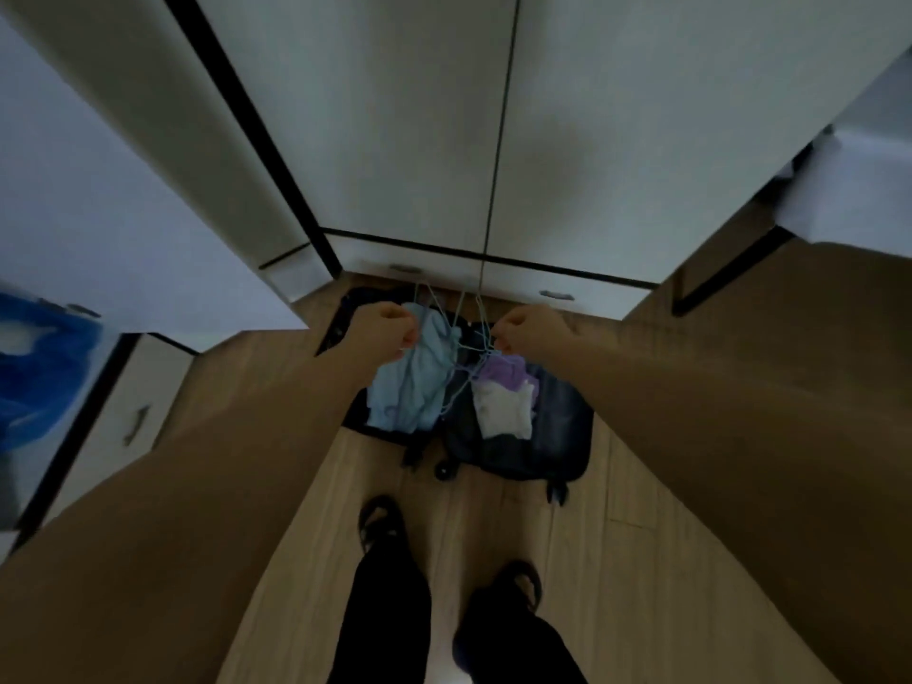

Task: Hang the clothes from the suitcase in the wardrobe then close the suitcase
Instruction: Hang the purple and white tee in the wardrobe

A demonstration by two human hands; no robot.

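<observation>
Nearest the camera, two legs in dark trousers (395, 609), feet in dark sandals (377, 523) planted on a pale wood floor (627, 560). Beyond the feet, a dark suitcase (557, 431) lying open and flat on that floor, two small wheels (444, 470) at its near edge. In its left half, a light blue garment (414, 387), crumpled; in its right half, a white garment (503, 409) with a purple garment (501, 372) just behind and touching it. Above the open case, both bare forearms stretched forward. Left hand (390, 333) clenched into a fist, seemingly gripping something at the top edge of the light blue garment, though exactly what sits inside the fist cannot be told through the blur. Right hand (528, 333) also curled closed, pinching a tangle of thin pale wire hangers (466, 338) that fan up toward the cupboard and down over the middle of the case. Hanger hooks and shoulders too fine and smeared to count. Farther off, tall white wardrobe doors (409, 120) shut, a dark seam running between them, with low drawers (557, 288) and small metal handles beneath, right behind the far end of the case. To the left, another white cabinet (128, 229) edged in black, and a bright blue shape (39, 367) at the frame's left margin, too blurred to identify. To the right, a brown panel (770, 308) and a white surface (863, 190) above it.
</observation>
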